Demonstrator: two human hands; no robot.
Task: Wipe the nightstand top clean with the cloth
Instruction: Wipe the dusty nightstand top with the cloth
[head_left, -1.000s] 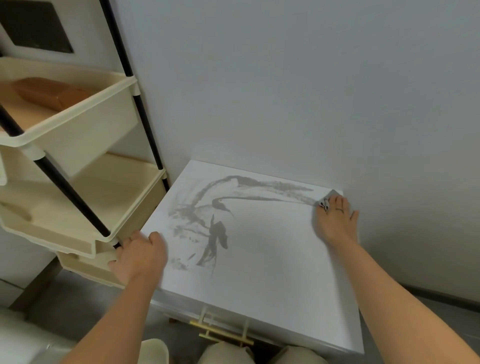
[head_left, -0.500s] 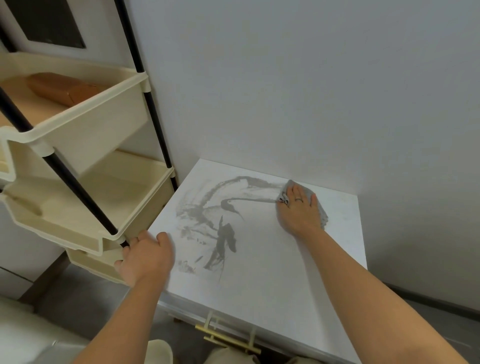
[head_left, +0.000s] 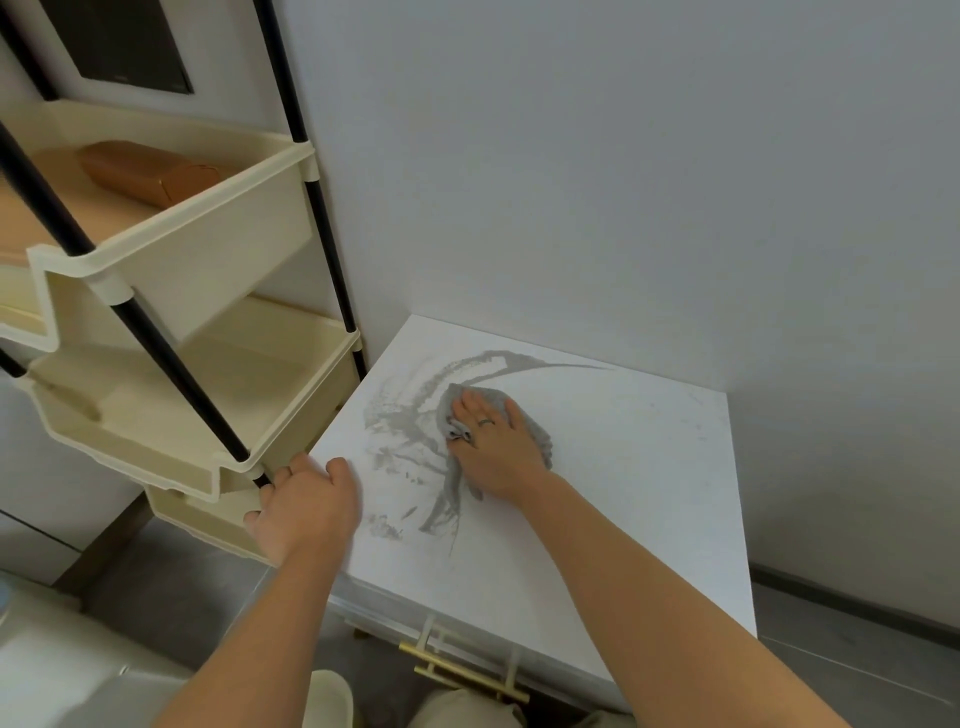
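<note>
While the right hand (head_left: 493, 447) presses the cloth (head_left: 488, 393) flat, fingers straight and slightly apart, near the nightstand top's (head_left: 623, 493) back-left corner, grey smears (head_left: 400, 415) lie leftward and toward the front edge (right hand nearer). Left hand (head_left: 306, 506) rests at the left edge, finger hold unclear.

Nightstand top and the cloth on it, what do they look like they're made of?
Nightstand top: hard, matte white with faint specks, likely laminate or painted board; the grey smears sit on its surface. Cloth: soft grey fabric, possibly microfibre; it bunches and folds under the right hand.
</note>
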